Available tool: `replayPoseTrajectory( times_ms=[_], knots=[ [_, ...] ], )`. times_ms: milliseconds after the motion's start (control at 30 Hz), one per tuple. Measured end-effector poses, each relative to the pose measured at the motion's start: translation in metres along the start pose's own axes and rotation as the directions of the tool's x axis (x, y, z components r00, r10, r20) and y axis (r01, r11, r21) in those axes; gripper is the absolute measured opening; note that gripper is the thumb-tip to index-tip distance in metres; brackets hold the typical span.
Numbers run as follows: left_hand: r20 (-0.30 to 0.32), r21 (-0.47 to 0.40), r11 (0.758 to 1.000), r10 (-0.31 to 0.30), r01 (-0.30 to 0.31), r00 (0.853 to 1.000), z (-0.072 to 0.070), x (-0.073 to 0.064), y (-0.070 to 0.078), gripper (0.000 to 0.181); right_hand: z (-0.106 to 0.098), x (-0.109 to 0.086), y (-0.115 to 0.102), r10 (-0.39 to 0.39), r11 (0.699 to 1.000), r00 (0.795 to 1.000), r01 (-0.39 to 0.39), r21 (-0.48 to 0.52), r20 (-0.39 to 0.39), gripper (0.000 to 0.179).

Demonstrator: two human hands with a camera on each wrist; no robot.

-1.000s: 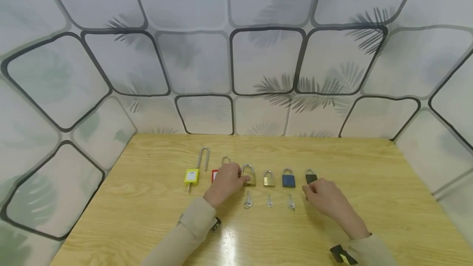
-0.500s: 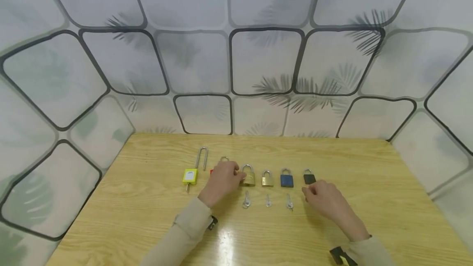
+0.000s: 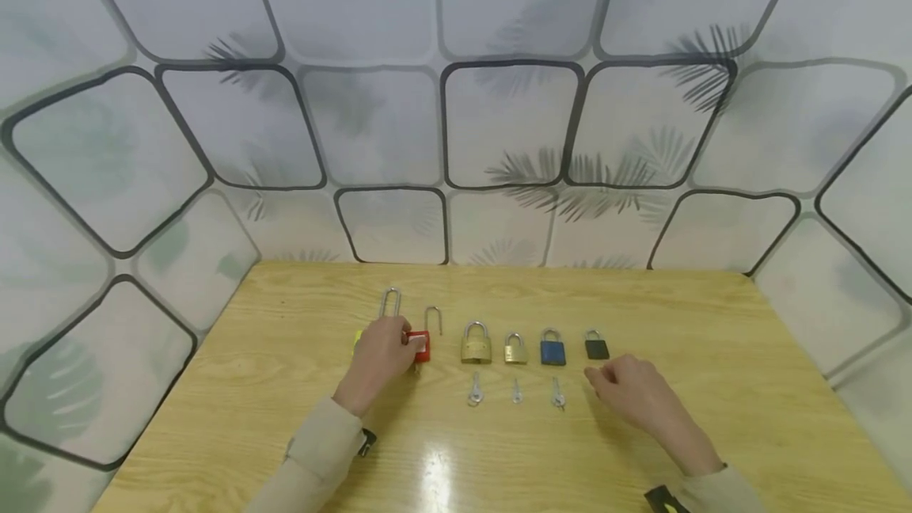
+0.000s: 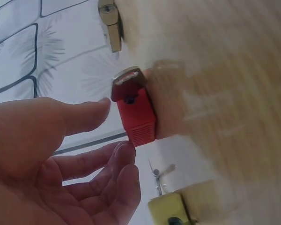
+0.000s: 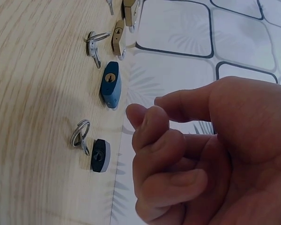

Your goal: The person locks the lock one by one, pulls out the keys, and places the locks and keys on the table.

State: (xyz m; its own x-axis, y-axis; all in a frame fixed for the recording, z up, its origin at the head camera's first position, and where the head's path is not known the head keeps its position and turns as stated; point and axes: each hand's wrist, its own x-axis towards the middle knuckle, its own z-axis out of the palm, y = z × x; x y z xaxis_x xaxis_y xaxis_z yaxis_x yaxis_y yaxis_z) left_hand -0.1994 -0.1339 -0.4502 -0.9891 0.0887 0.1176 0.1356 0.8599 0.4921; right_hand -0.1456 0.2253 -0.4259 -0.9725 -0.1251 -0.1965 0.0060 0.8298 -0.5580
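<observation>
My left hand point(image 3: 381, 355) is beside the red padlock point(image 3: 420, 347), its thumb and fingers around the near end in the left wrist view, where a gap shows at the thumb. A key point(image 4: 128, 83) sits in this padlock's bottom, and its long shackle point(image 3: 433, 319) stands raised. Behind the same hand, the yellow padlock point(image 3: 358, 336) is mostly hidden. Loosely curled and holding nothing, my right hand point(image 3: 630, 388) hovers near the black padlock point(image 3: 597, 347). A key ring point(image 5: 80, 133) lies by that padlock in the right wrist view.
Between the hands lie a large brass padlock point(image 3: 476, 350), a small brass padlock point(image 3: 515, 353) and a blue padlock point(image 3: 552, 352). Keys point(image 3: 476, 394) lie in front of them on the wooden table point(image 3: 513, 457). A patterned wall covering point(image 3: 499, 228) rises behind.
My left hand has moved left, from between the red and large brass padlocks to the red one's left side. It uncovers the red padlock and covers the yellow. My right hand stays nearly still.
</observation>
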Motion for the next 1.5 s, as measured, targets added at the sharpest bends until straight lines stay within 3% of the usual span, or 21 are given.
replayPoseTrajectory(
  times_ms=[167, 400, 600, 867, 1067, 1333, 1500],
  knots=[
    [-0.013, 0.000, 1.000, 0.019, -0.019, 1.000, 0.003, -0.003, -0.003, 0.034, 0.001, -0.001, 0.002, 0.000, 1.000, 1.000, 0.000, -0.008, -0.001, 0.049],
    [0.052, -0.026, 1.000, -0.011, 0.012, 0.999, 0.006, -0.004, -0.002, 0.028, 0.002, -0.003, 0.001, -0.014, 1.000, 1.000, 0.014, -0.010, -0.007, 0.048],
    [0.042, -0.082, 0.997, -0.003, 0.007, 0.999, 0.009, -0.005, -0.001, 0.030, 0.004, -0.005, 0.001, -0.012, 1.000, 1.000, 0.011, -0.016, -0.012, 0.046],
    [0.069, -0.141, 0.983, -0.105, 0.114, 0.992, 0.008, -0.003, 0.003, 0.042, 0.009, -0.005, 0.004, -0.020, 0.999, 1.000, 0.020, -0.025, -0.020, 0.047],
    [0.122, -0.140, 0.975, -0.157, 0.173, 0.980, 0.005, 0.003, 0.001, 0.035, 0.009, -0.006, 0.004, -0.020, 1.000, 1.000, 0.019, -0.023, -0.017, 0.045],
    [0.124, -0.160, 0.964, -0.195, 0.213, 0.973, -0.003, 0.003, -0.005, 0.029, 0.009, -0.006, 0.005, -0.004, 1.000, 1.000, 0.004, -0.018, -0.002, 0.044],
    [0.113, -0.185, 0.956, -0.211, 0.230, 0.971, -0.007, -0.001, -0.002, 0.029, 0.009, -0.006, 0.007, -0.017, 0.999, 1.000, 0.017, -0.029, 0.003, 0.043]
  ],
)
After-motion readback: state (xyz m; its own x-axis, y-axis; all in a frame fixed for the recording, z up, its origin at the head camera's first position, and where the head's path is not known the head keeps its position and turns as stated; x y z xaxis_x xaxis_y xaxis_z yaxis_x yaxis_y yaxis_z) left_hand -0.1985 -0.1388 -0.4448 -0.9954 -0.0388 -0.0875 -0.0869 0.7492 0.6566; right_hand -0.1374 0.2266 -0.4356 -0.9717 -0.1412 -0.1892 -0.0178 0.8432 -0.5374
